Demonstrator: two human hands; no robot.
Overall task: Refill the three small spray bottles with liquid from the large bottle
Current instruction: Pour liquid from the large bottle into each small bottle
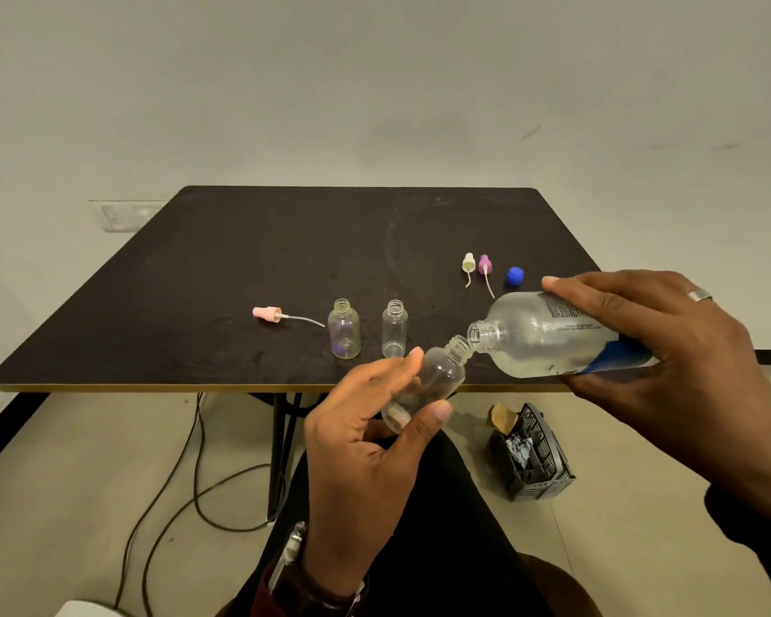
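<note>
While the left hand [366, 443] holds a small clear bottle [432, 378] tilted, its grip closed round the body between thumb and fingers, the right hand [668, 354] grips the large bottle [548, 334] laid almost level, mouth just beside the small bottle's threaded neck. Both are held above the worktop's [241, 260] near edge. No stream is visible between the mouths, and the held bottle looks empty; the first fill appears to be only starting. Two more small bottles [344, 329] [394, 328] stand upright and uncapped on the worktop, apparently unfilled. The pink [267, 313], cream [468, 263] and purple [485, 264] spray heads and a blue cap [514, 276] lie loose, so refitting remains. The bottles are smooth clear plastic, round-shouldered; the large one is frosted, with a blue label. The worktop is dark and matt.
</note>
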